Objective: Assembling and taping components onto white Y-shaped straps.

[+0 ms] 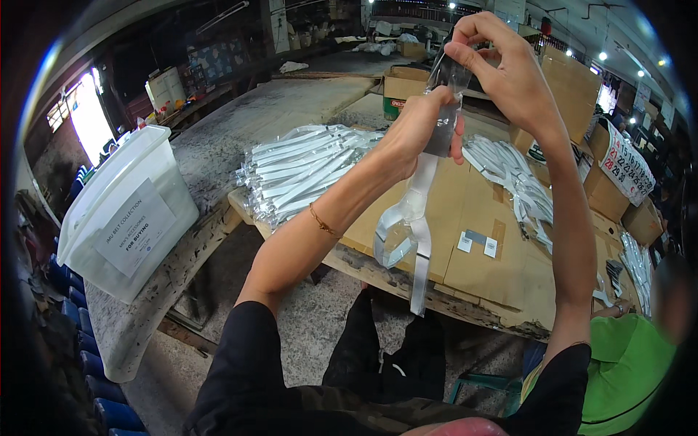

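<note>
Above the table I hold up a white belt [416, 203], whose lower part curls into a loop with one end hanging below the table's front edge. Around its upper part is a shiny, see-through plastic sleeve [441, 134] that looks dark grey. My left hand [422, 127] is closed around the sleeved belt, fingers wrapped behind it. Higher up, my right hand [498, 65] pinches the sleeve's top end between thumb and fingers. Exactly what lies between the right fingertips is partly hidden.
A pile of wrapped white belts [305, 167] lies left, another bundle [516, 185] right. Small white tags [476, 243] rest on the cardboard-covered table [392, 236]. A white plastic bin [134, 218] stands far left. Cardboard boxes [574, 94] stand behind. A person in green [629, 370] works at right.
</note>
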`<state>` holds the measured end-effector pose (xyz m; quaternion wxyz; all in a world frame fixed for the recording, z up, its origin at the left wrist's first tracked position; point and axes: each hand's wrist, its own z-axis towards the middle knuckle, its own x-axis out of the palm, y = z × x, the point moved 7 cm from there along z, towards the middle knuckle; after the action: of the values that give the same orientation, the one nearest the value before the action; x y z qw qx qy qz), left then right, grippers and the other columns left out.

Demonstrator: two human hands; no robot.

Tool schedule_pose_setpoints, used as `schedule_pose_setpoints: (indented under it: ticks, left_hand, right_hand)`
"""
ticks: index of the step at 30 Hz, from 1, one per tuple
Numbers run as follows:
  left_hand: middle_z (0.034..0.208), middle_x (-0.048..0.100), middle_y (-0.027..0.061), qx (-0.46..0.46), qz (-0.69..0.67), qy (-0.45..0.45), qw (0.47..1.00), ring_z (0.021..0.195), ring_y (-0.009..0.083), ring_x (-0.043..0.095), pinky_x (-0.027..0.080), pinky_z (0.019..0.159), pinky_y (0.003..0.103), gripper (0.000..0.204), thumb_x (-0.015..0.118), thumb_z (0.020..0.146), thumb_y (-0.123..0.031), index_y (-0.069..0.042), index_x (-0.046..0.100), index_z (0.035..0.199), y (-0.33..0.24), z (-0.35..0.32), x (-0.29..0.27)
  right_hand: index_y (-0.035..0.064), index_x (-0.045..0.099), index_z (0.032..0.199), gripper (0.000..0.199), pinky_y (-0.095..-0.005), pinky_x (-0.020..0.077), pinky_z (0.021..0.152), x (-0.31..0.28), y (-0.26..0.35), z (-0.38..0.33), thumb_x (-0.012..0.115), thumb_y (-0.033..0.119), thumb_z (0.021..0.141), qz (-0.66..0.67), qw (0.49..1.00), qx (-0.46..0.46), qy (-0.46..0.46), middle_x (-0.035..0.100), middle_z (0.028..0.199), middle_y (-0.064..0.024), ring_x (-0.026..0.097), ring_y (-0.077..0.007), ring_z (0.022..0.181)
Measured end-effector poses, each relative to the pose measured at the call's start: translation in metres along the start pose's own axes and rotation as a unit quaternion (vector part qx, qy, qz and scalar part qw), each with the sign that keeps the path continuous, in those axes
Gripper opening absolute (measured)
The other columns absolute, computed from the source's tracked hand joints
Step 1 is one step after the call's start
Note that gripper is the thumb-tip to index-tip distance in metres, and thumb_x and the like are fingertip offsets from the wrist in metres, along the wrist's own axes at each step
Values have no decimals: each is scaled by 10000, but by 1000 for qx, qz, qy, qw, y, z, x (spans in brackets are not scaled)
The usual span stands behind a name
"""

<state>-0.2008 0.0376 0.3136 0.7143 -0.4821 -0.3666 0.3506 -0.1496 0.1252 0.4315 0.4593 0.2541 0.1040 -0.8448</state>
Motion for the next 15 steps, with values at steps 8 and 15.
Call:
schedule_pose_setpoints:
  ticks: [8,15]
  left_hand:
    - [526,516,131,24,23,10,999,501,240,539,486,611,358,405,421,880,-349,-8,525,687,5,-2,2]
    - [592,582,143,8,56,70,996,557,236,573,468,635,341,445,380,892,-359,14,578,752,4,-6,9]
  right_hand:
    - [25,582,943,192,-260,451,819,10,-17,-3,669,183,876,43,991,61,113,569,901,12,533,-76,871]
    - [12,570,859,186,-237,418,848,12,-15,-3,662,171,883,136,982,53,121,580,959,-7,521,-74,890]
